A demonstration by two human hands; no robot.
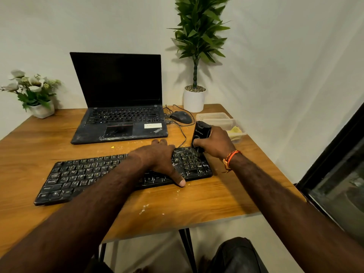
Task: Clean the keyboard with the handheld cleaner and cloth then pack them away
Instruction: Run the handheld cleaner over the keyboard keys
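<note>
My right hand [213, 141] grips cleaner [201, 132], brush on keyboard [82, 174] right end; left hand [159, 160] flat, steadying. Cloth [235, 132] probably in corner tub. Next: sweep leftward.

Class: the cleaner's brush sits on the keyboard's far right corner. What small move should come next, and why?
Probably draw the handheld cleaner in the right hand leftward along the top row of the keyboard. Its brush is only at the right end, pale specks show across the keys, and the left hand lies on the keyboard, holding it down.
</note>
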